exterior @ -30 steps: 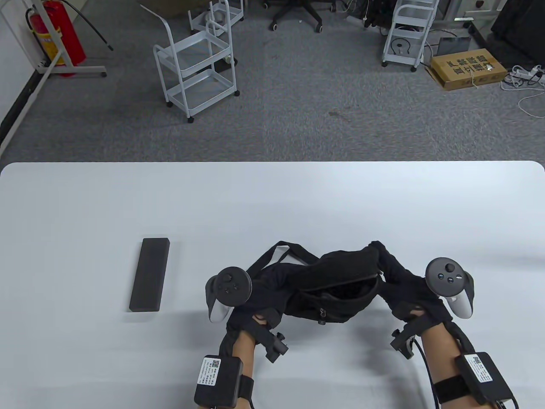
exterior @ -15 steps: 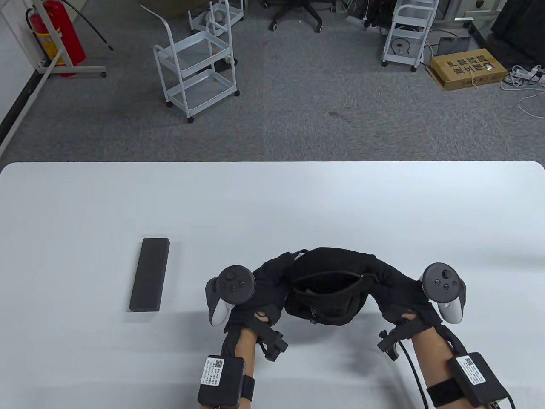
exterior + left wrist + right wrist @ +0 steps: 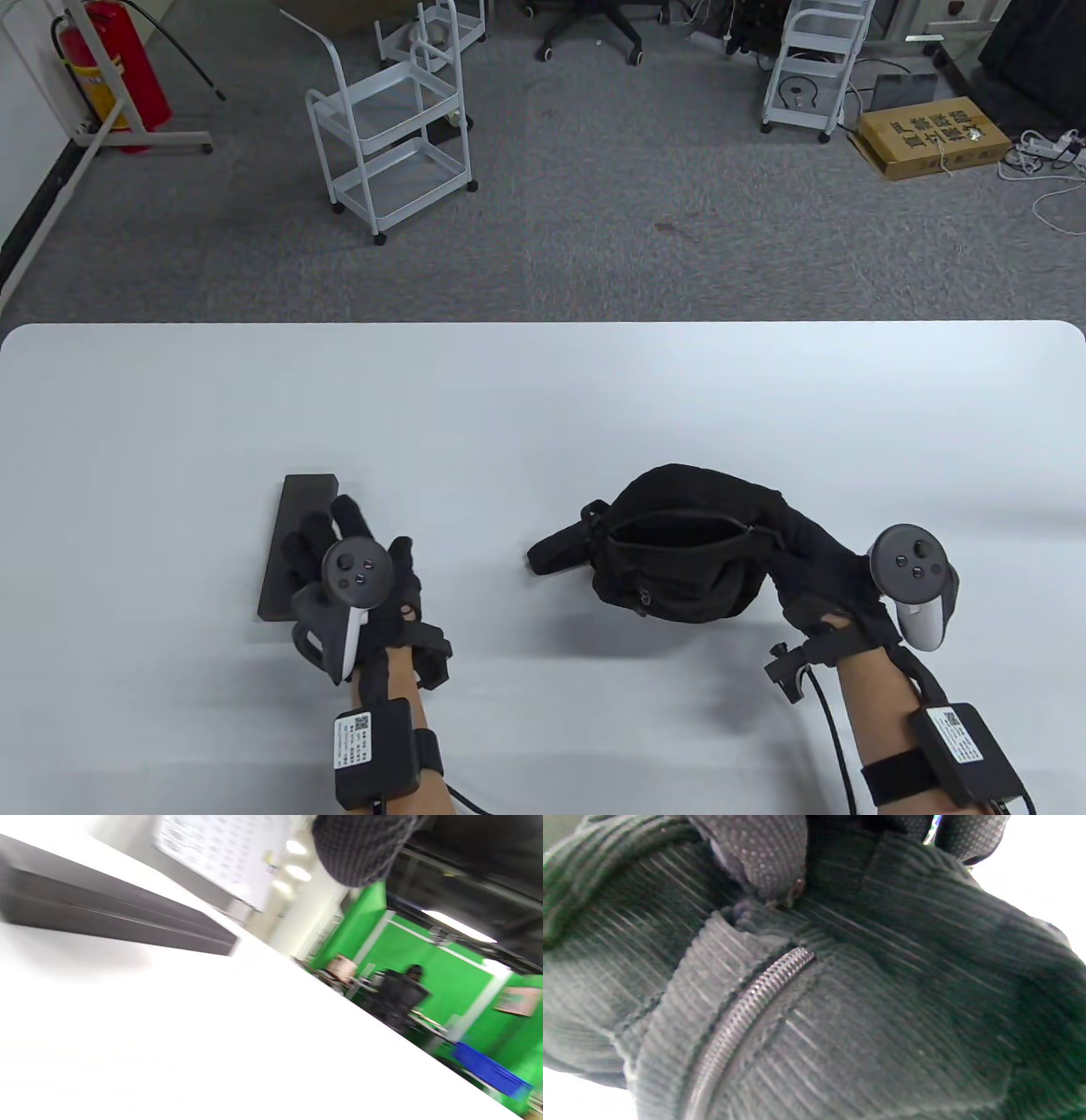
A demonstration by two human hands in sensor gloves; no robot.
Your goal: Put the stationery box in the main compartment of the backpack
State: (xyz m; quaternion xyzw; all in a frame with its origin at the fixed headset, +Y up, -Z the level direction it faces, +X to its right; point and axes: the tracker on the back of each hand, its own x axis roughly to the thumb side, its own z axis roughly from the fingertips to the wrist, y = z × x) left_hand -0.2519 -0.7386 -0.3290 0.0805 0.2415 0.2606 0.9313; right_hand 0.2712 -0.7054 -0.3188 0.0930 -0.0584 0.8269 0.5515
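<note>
The stationery box (image 3: 278,587) is a long dark grey box lying flat on the white table (image 3: 543,399), left of centre. My left hand (image 3: 339,548) is over its right side with the fingers spread; whether it touches the box I cannot tell. In the left wrist view the box (image 3: 106,921) lies on the table below one fingertip (image 3: 356,849). The black backpack (image 3: 679,501) stands slumped with its zipped compartment gaping upward. My right hand (image 3: 806,552) grips its right side. In the right wrist view my fingertips (image 3: 763,853) pinch the ribbed fabric above the zipper (image 3: 746,1005).
A backpack strap (image 3: 556,550) sticks out to the left of the bag, between the bag and my left hand. The floor beyond the table's far edge holds white carts (image 3: 390,144) and a cardboard box (image 3: 933,136).
My left hand let go of the backpack and moved left to the stationery box. The backpack settled a little farther right and back, held by my right hand alone.
</note>
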